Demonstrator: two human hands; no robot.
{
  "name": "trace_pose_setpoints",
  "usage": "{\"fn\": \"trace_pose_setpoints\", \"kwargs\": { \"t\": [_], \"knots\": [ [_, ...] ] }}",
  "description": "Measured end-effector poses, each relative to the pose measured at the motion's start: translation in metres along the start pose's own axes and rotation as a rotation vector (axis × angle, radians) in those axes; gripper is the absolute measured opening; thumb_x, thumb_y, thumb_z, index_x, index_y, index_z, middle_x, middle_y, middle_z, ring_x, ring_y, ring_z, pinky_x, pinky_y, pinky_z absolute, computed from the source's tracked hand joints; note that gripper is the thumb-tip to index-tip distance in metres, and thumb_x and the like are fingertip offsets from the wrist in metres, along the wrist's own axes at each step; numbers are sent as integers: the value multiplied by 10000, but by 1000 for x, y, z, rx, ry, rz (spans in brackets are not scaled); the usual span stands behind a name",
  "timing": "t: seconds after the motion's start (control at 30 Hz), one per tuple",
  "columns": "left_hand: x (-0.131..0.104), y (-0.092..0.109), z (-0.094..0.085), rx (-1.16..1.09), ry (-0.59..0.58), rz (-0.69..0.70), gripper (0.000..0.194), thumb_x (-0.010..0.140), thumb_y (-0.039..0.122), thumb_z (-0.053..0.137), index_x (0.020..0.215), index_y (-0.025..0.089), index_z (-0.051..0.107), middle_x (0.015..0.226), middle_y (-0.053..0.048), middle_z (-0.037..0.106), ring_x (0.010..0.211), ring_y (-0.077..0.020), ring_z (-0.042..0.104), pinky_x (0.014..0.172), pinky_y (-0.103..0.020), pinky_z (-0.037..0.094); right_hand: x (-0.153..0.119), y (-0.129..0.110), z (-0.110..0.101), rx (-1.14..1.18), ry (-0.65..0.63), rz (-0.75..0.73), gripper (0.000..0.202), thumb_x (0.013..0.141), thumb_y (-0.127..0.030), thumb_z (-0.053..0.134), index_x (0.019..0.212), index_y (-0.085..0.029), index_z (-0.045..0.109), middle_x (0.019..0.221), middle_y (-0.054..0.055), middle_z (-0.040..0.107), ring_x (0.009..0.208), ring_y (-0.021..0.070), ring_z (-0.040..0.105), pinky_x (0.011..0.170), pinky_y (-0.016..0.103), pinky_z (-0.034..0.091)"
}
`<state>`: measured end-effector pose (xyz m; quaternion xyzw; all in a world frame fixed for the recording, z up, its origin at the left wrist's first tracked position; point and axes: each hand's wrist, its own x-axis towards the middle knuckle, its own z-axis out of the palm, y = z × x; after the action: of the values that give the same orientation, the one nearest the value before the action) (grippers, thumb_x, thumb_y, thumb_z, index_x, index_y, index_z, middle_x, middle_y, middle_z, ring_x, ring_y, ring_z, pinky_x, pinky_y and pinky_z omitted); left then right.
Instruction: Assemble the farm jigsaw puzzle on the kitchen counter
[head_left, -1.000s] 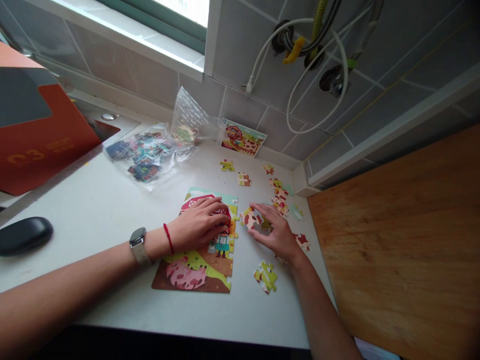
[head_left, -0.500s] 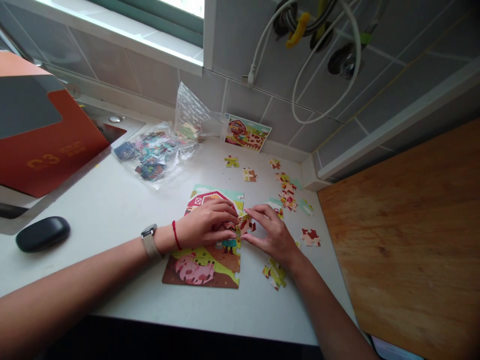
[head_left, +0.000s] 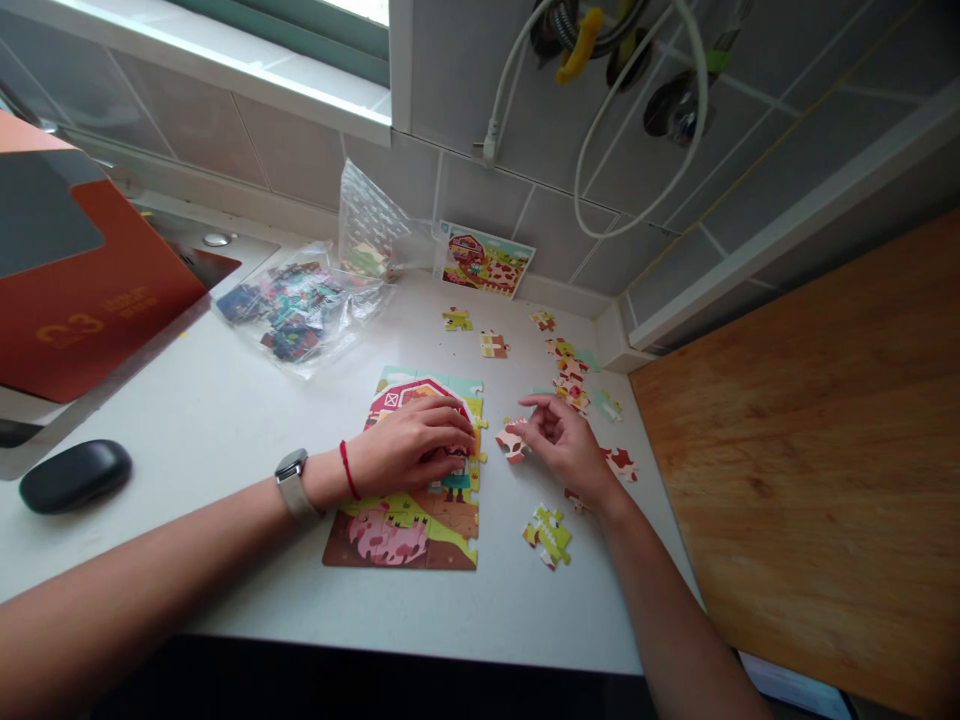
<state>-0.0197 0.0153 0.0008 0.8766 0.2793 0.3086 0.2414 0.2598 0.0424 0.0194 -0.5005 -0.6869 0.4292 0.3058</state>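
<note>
A partly joined farm puzzle lies on the white table. My left hand rests on its upper middle, fingers spread lightly and holding nothing. Right of the puzzle, my right hand has its thumb and fingertips on a cow-patterned piece, pinching its right edge just over the table. A green piece cluster lies below that hand. Several loose pieces lie beyond and right of it, among them a brown and white piece and a brown piece.
Behind are a reference picture card against the wall and clear bags of pieces. A black mouse and an orange box are at the left. A wooden board stands at the right.
My right hand has moved right, away from the puzzle's right edge, with the cow-patterned piece. My left hand stays on the puzzle. The view has shifted slightly.
</note>
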Motion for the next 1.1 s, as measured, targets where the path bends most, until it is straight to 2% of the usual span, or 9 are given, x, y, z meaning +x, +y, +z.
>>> {"fn": "trace_pose_setpoints", "kwargs": {
  "t": [0.07, 0.13, 0.2, 0.3, 0.5, 0.73, 0.93, 1.03, 1.1],
  "knots": [
    [0, 0, 0, -2, -3, -5, 210, 1054, 288, 582, 1190, 253, 739, 1218, -67, 747, 1175, -244, 650, 1122, -472, 482, 1, 2, -3, 27, -4, 27, 444, 882, -501, 732, 1240, -239, 721, 695, -47, 551, 629, 158, 539, 677, 301, 526],
    [0, 0, 0, -3, -3, -6, 208, 1058, 293, 576, 1167, 245, 746, 1201, -71, 749, 1164, -243, 651, 1113, -467, 488, 1, 3, -6, -72, -16, 30, 322, 910, -515, 687, 1004, -220, 775, 646, -40, 543, 591, 150, 495, 624, 286, 477],
    [1, 0, -1, -3, 3, -5, 211, 1059, 293, 572, 1151, 238, 753, 1185, -76, 752, 1157, -245, 649, 1102, -463, 494, 2, 1, -9, -213, -3, 18, 408, 923, -534, 663, 678, -209, 679, 575, -34, 502, 553, 136, 440, 560, 274, 390],
    [1, 1, -1, -10, 8, -8, 221, 1059, 290, 560, 1145, 242, 758, 1176, -77, 754, 1153, -245, 647, 1090, -460, 501, 2, -2, -10, -314, 71, -28, 525, 932, -546, 642, 548, -214, 511, 531, -44, 422, 530, 123, 380, 543, 277, 323],
    [1, -1, -1, -10, 15, -10, 208, 1059, 290, 566, 1135, 249, 755, 1168, -70, 750, 1179, -243, 629, 1090, -450, 494, 2, -4, -20, -343, 157, -82, 484, 945, -548, 622, 598, -216, 566, 544, -37, 463, 538, 134, 426, 564, 277, 362],
    [-1, -2, 1, -1, 11, -4, 205, 1047, 262, 584, 1172, 247, 747, 1193, -71, 744, 1166, -241, 638, 1067, -438, 509, 7, 13, -71, -422, 355, 49, 409, 923, -571, 621, 820, -189, 726, 658, 8, 642, 623, 178, 572, 603, 283, 427],
    [-2, -2, 2, 16, 4, 2, 209, 1049, 269, 592, 1186, 250, 748, 1209, -71, 740, 1184, -246, 638, 1084, -445, 506, 1, 42, -91, -580, 135, 335, 226, 924, -444, 650, 1026, -253, 715, 681, -21, 655, 538, 163, 568, 528, 265, 387],
    [-2, -4, 2, 24, -3, 8, 215, 1047, 267, 596, 1202, 259, 746, 1222, -65, 737, 1186, -240, 640, 1082, -437, 508, 0, 46, -91, -668, 170, 354, 177, 901, -411, 694, 978, -252, 692, 747, -4, 664, 599, 175, 604, 558, 274, 414],
    [-1, -4, 2, 30, -3, 15, 219, 1049, 267, 595, 1207, 265, 746, 1214, -59, 741, 1182, -234, 646, 1075, -431, 511, 3, 43, -88, -712, 226, 288, 183, 870, -386, 734, 967, -236, 693, 871, 35, 688, 735, 204, 655, 649, 296, 477]
  ]
}}
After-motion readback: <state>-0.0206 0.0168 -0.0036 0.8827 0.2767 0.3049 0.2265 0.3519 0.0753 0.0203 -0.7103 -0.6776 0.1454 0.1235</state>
